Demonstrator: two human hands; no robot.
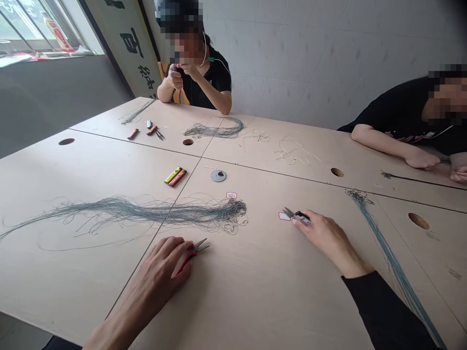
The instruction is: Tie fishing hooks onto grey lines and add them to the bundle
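My left hand (156,272) closes on red-handled pliers (187,257); my right hand (323,236) grips small snips (298,217); the grey netting (146,210) seems light, soft, easily tangled; I would lift it where it bunches.

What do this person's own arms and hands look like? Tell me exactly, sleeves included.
The left hand and the right hand are bare: no gloves, and no ring or watch shows. A black sleeve covers the right arm and ends on the forearm. A dark sleeve shows at the bottom edge, on the left arm.
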